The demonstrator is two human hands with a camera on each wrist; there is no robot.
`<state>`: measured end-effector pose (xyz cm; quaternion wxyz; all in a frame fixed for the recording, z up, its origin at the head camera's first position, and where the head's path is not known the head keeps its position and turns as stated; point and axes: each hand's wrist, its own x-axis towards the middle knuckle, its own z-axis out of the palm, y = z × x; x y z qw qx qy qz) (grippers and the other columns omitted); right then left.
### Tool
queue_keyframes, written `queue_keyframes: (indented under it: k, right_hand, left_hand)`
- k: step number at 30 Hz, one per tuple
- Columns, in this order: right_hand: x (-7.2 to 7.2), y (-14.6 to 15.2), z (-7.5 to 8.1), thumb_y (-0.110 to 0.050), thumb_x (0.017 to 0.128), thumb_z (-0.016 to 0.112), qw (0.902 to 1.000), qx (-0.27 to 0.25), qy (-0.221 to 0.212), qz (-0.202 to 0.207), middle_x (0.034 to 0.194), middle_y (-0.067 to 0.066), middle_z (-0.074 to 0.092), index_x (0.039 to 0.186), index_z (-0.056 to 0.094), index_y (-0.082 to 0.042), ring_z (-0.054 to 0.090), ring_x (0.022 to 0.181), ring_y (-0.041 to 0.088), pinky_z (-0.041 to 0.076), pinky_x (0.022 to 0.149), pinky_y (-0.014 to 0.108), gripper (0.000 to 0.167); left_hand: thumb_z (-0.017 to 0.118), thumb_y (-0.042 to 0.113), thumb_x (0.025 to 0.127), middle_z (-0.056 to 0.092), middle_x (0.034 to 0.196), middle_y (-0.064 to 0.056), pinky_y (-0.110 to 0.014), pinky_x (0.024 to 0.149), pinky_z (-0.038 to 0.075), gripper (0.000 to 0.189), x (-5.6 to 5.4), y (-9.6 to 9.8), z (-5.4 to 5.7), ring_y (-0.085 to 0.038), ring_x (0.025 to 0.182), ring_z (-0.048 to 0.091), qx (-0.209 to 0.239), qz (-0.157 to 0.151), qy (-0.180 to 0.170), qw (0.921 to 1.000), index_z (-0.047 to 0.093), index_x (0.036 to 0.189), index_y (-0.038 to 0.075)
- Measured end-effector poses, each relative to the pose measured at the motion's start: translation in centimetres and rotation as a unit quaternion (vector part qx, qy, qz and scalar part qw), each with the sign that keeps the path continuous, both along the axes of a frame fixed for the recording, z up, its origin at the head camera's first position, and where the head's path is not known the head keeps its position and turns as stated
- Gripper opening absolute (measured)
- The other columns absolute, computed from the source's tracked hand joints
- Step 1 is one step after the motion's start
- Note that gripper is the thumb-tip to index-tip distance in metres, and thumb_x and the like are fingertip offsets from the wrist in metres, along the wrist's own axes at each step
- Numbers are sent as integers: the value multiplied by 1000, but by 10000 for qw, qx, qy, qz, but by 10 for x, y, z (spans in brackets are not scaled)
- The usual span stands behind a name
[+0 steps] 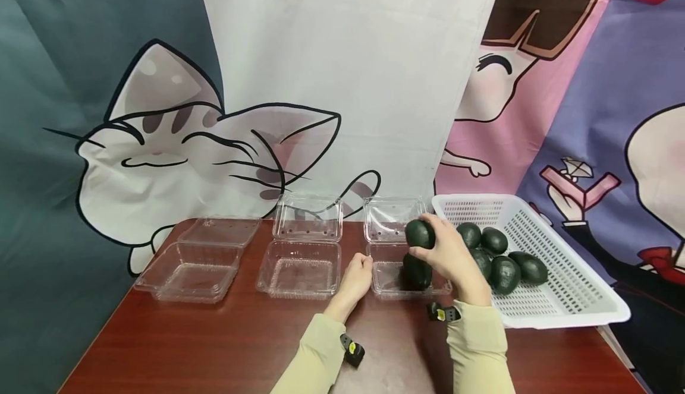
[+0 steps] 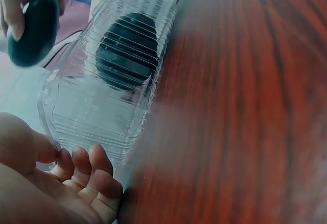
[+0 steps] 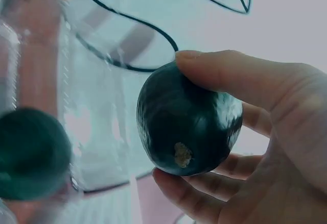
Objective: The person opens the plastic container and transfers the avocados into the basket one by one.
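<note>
My right hand (image 1: 451,252) grips a dark green avocado (image 1: 420,234) between thumb and fingers, above the right-hand clear plastic clamshell box (image 1: 386,277). The right wrist view shows the pale stem scar on the held avocado (image 3: 173,117). Inside that box, toward its right side, lies another avocado (image 1: 416,273), seen through the ribbed wall in the left wrist view. At the box's left rim, my left hand (image 1: 355,277) pinches the edge with thumb and forefinger, the other fingers curled in. The box's lid (image 1: 393,218) stands raised behind it.
A white perforated basket (image 1: 583,284) with several avocados (image 1: 505,275) stands on the right. Two more open clamshell boxes, a middle one (image 1: 299,275) and a left one (image 1: 195,281), sit on the reddish-brown table (image 1: 225,346). A printed cloth (image 1: 342,55) hangs behind.
</note>
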<state>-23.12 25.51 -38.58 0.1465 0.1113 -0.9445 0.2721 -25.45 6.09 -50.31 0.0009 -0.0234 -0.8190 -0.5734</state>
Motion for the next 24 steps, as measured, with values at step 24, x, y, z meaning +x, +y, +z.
queue_keyframes:
  k: [24]
  right_hand:
    - [-50, 129, 53, -26, 76, 82, 9927, 1107, -461, -160, 112, 39, 52, 130, 45, 3, 52, 99, 52, 40, 82, 61, 72]
  left_hand:
    - [45, 22, 103, 56, 88, -5, -41, 79, 44, 20, -6, -22, -2, -22, 86, 55, 60, 245, -38, 9997, 55, 93, 9]
